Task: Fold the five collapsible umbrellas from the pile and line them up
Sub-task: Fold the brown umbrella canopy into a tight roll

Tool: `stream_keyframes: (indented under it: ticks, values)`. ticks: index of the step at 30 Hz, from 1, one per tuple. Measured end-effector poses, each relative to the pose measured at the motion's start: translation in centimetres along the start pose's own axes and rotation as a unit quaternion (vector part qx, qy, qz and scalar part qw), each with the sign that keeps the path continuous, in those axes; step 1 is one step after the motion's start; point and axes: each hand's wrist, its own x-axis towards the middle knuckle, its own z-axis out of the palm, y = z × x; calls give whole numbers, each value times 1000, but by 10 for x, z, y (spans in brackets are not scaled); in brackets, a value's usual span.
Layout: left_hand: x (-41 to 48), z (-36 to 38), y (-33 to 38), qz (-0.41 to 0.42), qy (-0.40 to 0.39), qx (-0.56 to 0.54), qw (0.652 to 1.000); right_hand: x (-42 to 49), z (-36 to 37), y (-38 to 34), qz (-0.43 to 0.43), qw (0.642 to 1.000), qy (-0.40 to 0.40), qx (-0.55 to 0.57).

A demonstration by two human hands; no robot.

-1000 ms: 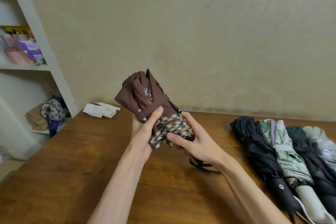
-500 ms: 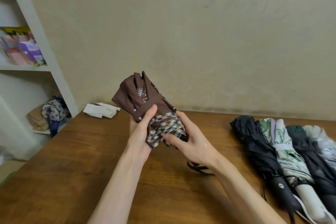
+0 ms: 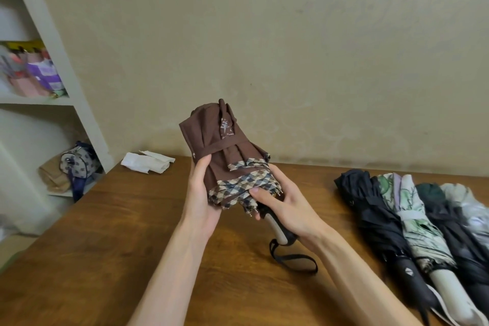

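Along the right edge of the wooden counter [image 3: 119, 246] lies a row of 4 folded umbrellas, side by side and touching: a black umbrella [image 3: 375, 219], a leaf-print umbrella [image 3: 412, 219], a dark umbrella [image 3: 447, 225] and a pale grey umbrella [image 3: 471, 209], handles toward the near edge. Beyond the counter's left edge stands a white shelf unit [image 3: 53, 42] with a patterned bag [image 3: 78, 164] on its lower shelf.

Above the middle of the counter, both hands hold the 5th, a brown umbrella [image 3: 225, 151] with a checked hem and its tie band [image 3: 211, 152] wrapped round the canopy. Half a second ago it leaned left; now it stands nearly upright, tip up.

The left hand [image 3: 201, 198] grips the canopy's left side. Its thumb lies just under the band, where earlier it reached up to it. The right hand [image 3: 288, 209] has slid lower. Its fingers [image 3: 280, 182] curl round the stem end and its thumb presses the checked hem. The cream and black handle [image 3: 277, 230], hidden before, now shows beneath the palm.

Near the far left corner lies a folded white cloth [image 3: 146, 163]. A black wrist strap [image 3: 293, 259] hangs in a loop from the handle toward the counter.
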Motion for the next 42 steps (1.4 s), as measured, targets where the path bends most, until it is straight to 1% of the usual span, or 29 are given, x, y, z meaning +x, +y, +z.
stream_keyframes:
  ticks: [4, 8, 10, 14, 17, 19, 21, 25, 29, 33, 35, 38, 40, 42]
  values:
    - [0, 2, -4, 0, 17, -7, 1000, -1, 1, 2, -20, 1000, 3, -19]
    - [3, 3, -7, 9, 11, 21, 1000, -2, -1, -2, -29, 997, -5, -70]
    - [3, 3, -8, 22, 7, 30, 999, -1, -1, -5, -38, 995, -7, -87]
    - [0, 11, -12, 66, 10, 46, 997, 3, 4, -1, -58, 983, 5, -174]
    - [2, 13, -15, 97, 6, 62, 993, 5, 8, 8, -99, 971, 42, -212]
    - [3, 13, -16, 108, 11, 66, 992, 5, 11, 11, -137, 957, 80, -242]
    - [4, 12, -18, 116, 12, 68, 991, 3, 15, 10, -160, 943, 96, -274]
    - [3, 12, -17, 121, 7, 70, 990, 1, 17, 15, -177, 932, 75, -308]
    - [3, 12, -19, 121, 2, 67, 990, 1, 15, 18, -173, 928, 61, -325]
    - [0, 11, -17, 83, -19, 47, 995, 1, 12, 20, -166, 932, 62, -317]
    - [-2, 9, -15, 63, -32, 20, 997, 3, 12, 20, -172, 937, 71, -297]
    - [-4, 6, -11, 14, -28, -25, 999, 5, 11, 22, -175, 960, 82, -205]
    - [-4, 4, -10, -15, -32, -17, 999, 6, 11, 22, -170, 971, 63, -158]
    - [-2, 1, -11, -28, -33, 4, 999, 4, 13, 19, -138, 985, 32, -97]
